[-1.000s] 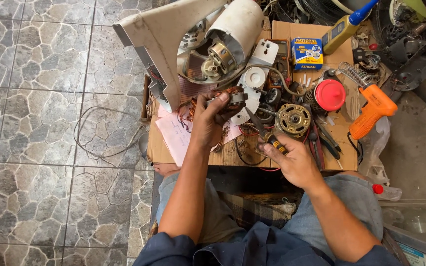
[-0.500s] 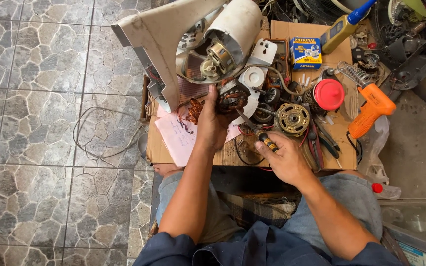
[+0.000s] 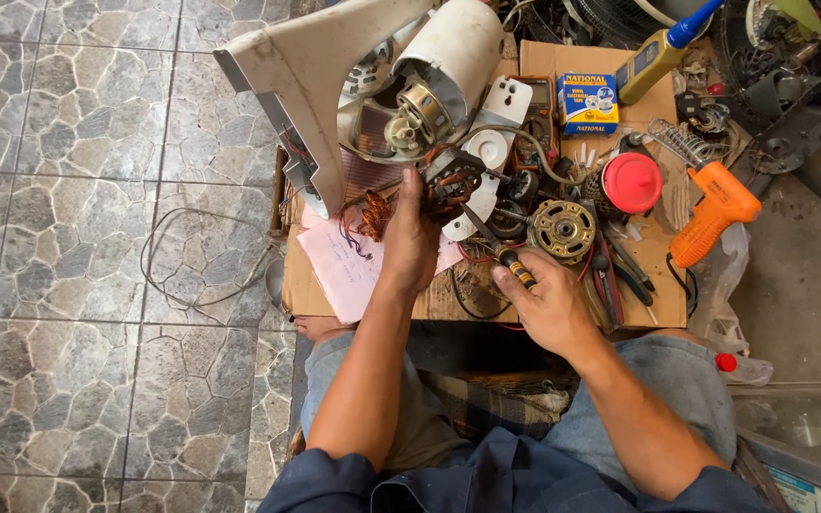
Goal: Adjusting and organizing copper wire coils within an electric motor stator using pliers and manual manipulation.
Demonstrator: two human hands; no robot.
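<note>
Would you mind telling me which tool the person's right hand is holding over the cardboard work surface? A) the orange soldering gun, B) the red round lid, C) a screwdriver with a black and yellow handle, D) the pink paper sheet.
C: the right hand closes around a screwdriver whose blade points up toward the motor part that the left hand steadies.

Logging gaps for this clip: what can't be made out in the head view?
- Motor part: the left hand covers its near side.
- Screwdriver: the right hand hides its handle end; the tip is too small to place.
- Pink paper: writing too small.
- Top right corner: clutter cut off by the edge.
</note>
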